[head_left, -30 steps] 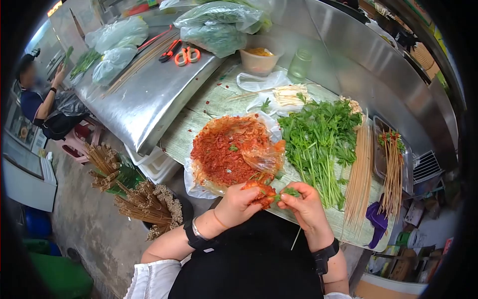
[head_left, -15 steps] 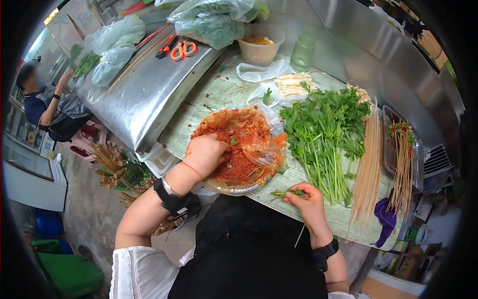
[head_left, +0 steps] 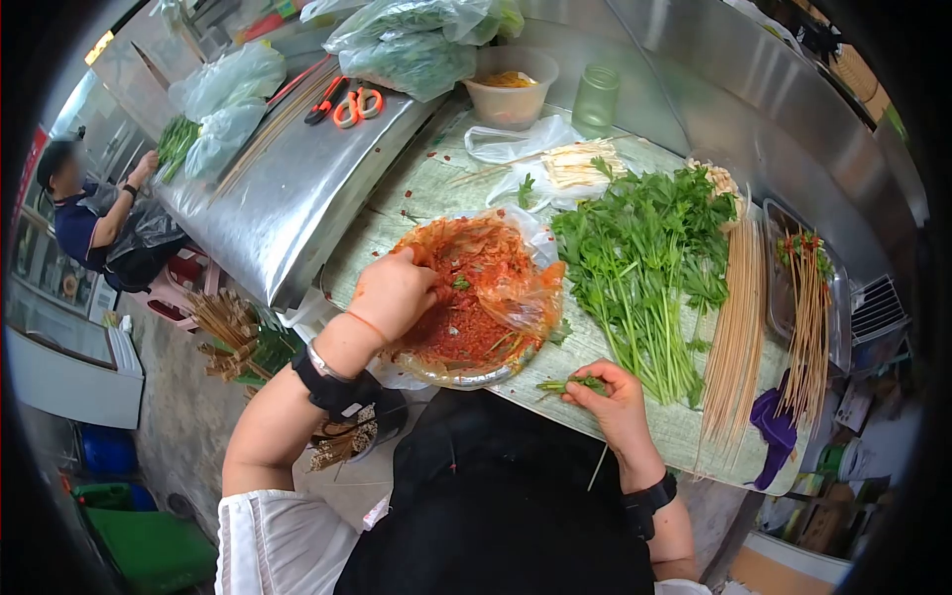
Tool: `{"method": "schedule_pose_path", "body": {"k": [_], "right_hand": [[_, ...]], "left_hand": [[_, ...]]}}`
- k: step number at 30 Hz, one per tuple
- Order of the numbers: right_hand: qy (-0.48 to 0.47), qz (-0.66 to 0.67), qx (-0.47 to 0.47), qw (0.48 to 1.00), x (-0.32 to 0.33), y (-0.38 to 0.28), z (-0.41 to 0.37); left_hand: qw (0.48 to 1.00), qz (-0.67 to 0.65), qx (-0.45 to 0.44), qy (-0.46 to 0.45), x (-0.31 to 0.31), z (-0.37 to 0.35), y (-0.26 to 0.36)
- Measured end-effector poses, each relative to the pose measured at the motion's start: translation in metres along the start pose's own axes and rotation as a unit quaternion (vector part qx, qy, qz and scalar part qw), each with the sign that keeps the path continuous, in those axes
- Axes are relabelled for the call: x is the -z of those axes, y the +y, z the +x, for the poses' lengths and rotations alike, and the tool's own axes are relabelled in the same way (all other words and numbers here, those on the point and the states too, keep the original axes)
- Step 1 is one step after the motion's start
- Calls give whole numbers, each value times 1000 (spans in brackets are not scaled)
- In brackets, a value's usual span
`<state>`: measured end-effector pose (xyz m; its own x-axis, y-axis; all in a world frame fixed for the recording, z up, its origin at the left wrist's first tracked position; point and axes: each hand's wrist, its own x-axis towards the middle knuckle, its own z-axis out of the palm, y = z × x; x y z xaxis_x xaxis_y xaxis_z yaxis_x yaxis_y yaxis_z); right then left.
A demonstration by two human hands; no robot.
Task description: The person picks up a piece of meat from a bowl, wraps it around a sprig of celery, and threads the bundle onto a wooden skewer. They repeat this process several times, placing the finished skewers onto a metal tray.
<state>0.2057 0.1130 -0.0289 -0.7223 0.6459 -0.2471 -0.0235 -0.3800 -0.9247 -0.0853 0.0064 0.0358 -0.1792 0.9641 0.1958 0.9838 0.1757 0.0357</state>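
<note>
Marinated red meat [head_left: 461, 322], in the plastic-lined bowl [head_left: 466, 378]: our left hand [head_left: 392, 293] sunk in it, grip we cannot tell; our right hand [head_left: 615, 394] pinches a herb sprig [head_left: 567, 384] beside; greens [head_left: 645, 258], bamboo skewers [head_left: 739, 332] crowd rightward

Left hand [head_left: 395, 291] reached into plastic-lined metal bowl of red chili-marinated meat [head_left: 474, 297], fingers in the mix. Right hand [head_left: 613, 389] pinched a small bunch of green herb stems [head_left: 573, 383] on a thin bamboo skewer [head_left: 595, 468]; loose green leafy herb pile [head_left: 647, 260] lay just beyond it.
</note>
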Motion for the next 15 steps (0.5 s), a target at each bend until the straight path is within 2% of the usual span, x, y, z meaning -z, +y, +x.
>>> {"method": "schedule_pose_path", "body": {"k": [2, 4, 6, 8, 9, 11, 12, 14, 15], "right_hand": [[-7, -10, 9, 1000, 1, 1, 0], [-6, -2, 2, 1000, 1, 0, 0], [-6, -1, -2, 1000, 0, -2, 0], [-6, -1, -8, 1000, 0, -3, -1], [-6, -2, -8, 1000, 0, -3, -1], [-7, -3, -9, 1000, 0, -4, -1], [-8, 1, -11, 1000, 0, -4, -1], [-9, 6, -13, 1000, 1, -4, -1], [-14, 10, -12, 1000, 2, -3, -1]], "left_hand": [[1000, -3, 18, -21, 2, -2, -11], [994, 54, 52, -76, 10, -1, -15], [991, 91, 53, -79, 14, 3, -10], [994, 97, -31, 31, 3, 6, -12], [994, 98, -31, 31, -1, 9, -10], [992, 99, -6, -74, -8, 19, -4], [992, 99, -6, -73, -10, 23, -3], [975, 134, 2, -176, -15, 30, -2], [975, 134, 2, -176, -19, 32, -3]]}}
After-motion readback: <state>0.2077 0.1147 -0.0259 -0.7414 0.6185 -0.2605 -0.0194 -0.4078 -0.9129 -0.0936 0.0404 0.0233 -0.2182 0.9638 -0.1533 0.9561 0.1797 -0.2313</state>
